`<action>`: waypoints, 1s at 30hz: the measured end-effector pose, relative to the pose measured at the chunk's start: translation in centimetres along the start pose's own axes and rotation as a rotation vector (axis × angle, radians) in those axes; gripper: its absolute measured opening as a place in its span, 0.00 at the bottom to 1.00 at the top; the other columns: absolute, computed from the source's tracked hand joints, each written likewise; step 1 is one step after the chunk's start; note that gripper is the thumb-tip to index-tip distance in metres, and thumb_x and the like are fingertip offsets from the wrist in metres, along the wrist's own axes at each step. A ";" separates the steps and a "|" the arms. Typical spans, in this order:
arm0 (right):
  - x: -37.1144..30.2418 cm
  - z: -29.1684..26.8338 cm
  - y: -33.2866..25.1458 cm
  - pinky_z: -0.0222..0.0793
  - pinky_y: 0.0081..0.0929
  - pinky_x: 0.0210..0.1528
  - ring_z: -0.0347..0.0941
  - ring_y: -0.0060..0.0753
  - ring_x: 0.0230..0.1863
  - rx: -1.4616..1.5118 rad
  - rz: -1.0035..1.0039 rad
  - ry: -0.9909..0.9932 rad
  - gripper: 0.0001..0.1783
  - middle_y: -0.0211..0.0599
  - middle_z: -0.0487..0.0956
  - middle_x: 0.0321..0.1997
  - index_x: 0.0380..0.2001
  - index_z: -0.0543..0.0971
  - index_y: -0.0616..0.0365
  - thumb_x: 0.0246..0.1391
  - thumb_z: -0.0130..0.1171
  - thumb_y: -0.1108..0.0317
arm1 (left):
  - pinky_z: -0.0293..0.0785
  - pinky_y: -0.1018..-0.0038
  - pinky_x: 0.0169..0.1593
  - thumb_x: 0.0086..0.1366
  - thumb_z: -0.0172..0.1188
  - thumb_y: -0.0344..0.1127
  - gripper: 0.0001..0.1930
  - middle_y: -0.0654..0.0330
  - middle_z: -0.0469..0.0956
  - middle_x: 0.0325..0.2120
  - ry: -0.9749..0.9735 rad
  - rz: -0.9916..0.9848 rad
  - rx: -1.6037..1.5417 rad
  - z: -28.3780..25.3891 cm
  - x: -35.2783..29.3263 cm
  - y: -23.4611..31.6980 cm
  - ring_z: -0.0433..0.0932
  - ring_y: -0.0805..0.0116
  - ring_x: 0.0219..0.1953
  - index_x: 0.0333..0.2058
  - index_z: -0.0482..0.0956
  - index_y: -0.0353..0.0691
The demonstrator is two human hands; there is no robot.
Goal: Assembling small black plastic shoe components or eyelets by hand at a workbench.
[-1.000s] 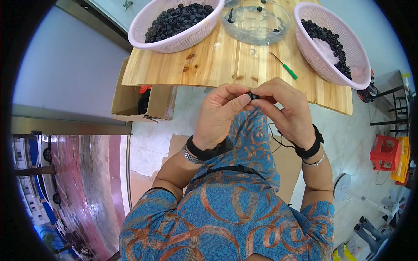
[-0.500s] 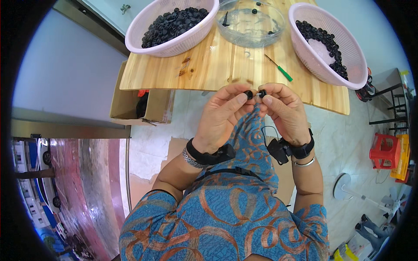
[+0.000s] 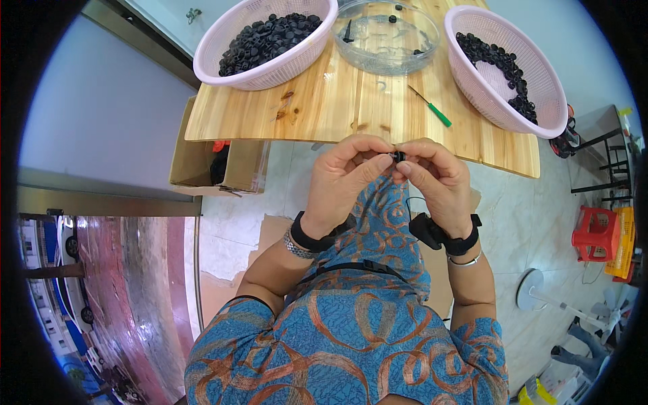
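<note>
one small black piece (image 3: 399, 156) is pinched by the left hand (image 3: 343, 174) and right hand (image 3: 442, 175), fingertips nearly closed; any lettering cannot be read.

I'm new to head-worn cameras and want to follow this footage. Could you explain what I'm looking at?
There is no machine here: these are a person's own bare hands, the left hand and the right hand. The view comes from the left of two fisheye cameras worn on the head, looking down, so straight edges bend near the rim.

On the wooden table stand a left basket and a right basket, both pale pink and holding black pieces. Between them are a clear dish with a few black bits and a green-handled tool.

Just off the table's near edge, both hands' fingertips pinch something small and black; the fingers hide whether it is one piece or two.
</note>
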State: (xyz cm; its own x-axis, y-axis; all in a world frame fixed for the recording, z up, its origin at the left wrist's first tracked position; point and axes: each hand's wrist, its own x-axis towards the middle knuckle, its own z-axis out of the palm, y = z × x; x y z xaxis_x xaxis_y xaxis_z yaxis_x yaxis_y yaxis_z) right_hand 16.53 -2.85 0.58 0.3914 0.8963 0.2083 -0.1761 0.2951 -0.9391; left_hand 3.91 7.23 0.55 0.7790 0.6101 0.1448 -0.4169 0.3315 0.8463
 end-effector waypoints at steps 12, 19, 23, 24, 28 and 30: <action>-0.2 0.3 0.1 0.69 0.14 0.36 0.73 0.20 0.34 0.034 0.022 0.037 0.13 0.33 0.76 0.33 0.41 0.73 0.66 0.49 0.56 0.80 | 0.74 0.80 0.39 0.59 0.53 0.20 0.06 0.60 0.73 0.33 -0.003 0.138 0.201 -0.3 0.0 -0.3 0.75 0.73 0.33 0.36 0.72 0.30; -0.4 0.3 0.2 0.71 0.15 0.37 0.74 0.21 0.35 0.043 -0.011 0.074 0.12 0.34 0.77 0.33 0.39 0.73 0.67 0.49 0.56 0.80 | 0.72 0.81 0.41 0.57 0.56 0.22 0.09 0.61 0.74 0.35 -0.007 0.110 0.257 -0.2 -0.3 0.0 0.73 0.76 0.38 0.38 0.74 0.33; -0.5 0.2 0.4 0.70 0.14 0.34 0.73 0.20 0.33 0.038 -0.029 0.112 0.11 0.34 0.77 0.32 0.38 0.74 0.67 0.49 0.56 0.80 | 0.72 0.81 0.41 0.57 0.56 0.22 0.10 0.62 0.74 0.35 -0.005 0.076 0.258 0.0 -0.3 -0.3 0.73 0.76 0.37 0.39 0.74 0.33; -0.6 0.1 0.4 0.69 0.14 0.32 0.72 0.19 0.31 0.028 -0.007 0.097 0.10 0.34 0.77 0.32 0.37 0.74 0.66 0.50 0.56 0.79 | 0.72 0.81 0.41 0.57 0.56 0.22 0.11 0.61 0.74 0.35 0.000 0.075 0.255 0.2 -0.3 -0.3 0.73 0.76 0.37 0.40 0.74 0.32; -0.8 -0.1 0.8 0.67 0.14 0.28 0.70 0.18 0.27 0.052 0.034 0.108 0.09 0.34 0.77 0.29 0.37 0.75 0.66 0.52 0.56 0.75 | 0.71 0.81 0.41 0.58 0.55 0.22 0.11 0.61 0.74 0.36 -0.038 0.086 0.259 0.6 -0.3 0.1 0.74 0.75 0.36 0.41 0.74 0.32; -0.8 -0.4 1.1 0.68 0.15 0.28 0.70 0.18 0.26 0.074 0.045 0.101 0.09 0.34 0.77 0.29 0.37 0.75 0.66 0.53 0.54 0.74 | 0.71 0.81 0.41 0.58 0.55 0.22 0.11 0.61 0.73 0.36 -0.040 0.098 0.281 0.4 -0.2 -0.4 0.73 0.75 0.36 0.40 0.74 0.32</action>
State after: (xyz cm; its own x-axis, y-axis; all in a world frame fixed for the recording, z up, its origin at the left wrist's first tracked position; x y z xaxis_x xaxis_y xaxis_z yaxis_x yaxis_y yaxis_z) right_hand 16.41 -3.42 -0.73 0.4700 0.8725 0.1338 -0.2602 0.2818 -0.9235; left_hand 4.10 6.74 0.39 0.7614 0.5989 0.2480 -0.3495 0.0571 0.9352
